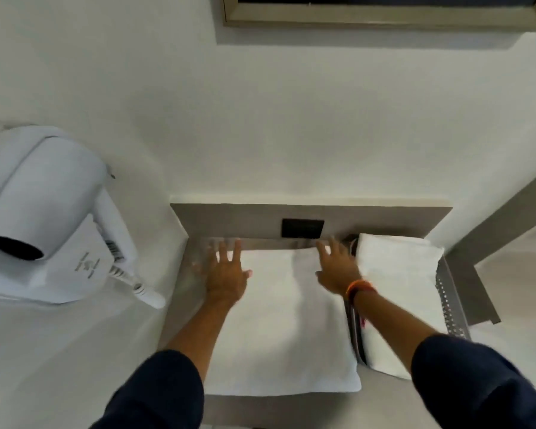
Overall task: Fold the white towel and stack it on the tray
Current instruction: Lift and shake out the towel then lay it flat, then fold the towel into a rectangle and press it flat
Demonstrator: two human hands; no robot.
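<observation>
Both hands, left hand (226, 270) and right hand (338, 270), press flat with fingers spread on the white towel (285, 329) mid-frame (hair dryer (41, 209) label at left unreadable)

The flat white cloth towel (285, 323) looks soft and matt, as does the folded white cloth towel (396, 292) on the perforated grey metal tray (450, 308), which has a dull sheen. The grey tabletop (180, 292) is smooth. The white plastic hairdryer (44, 193) is faintly glossy.
</observation>
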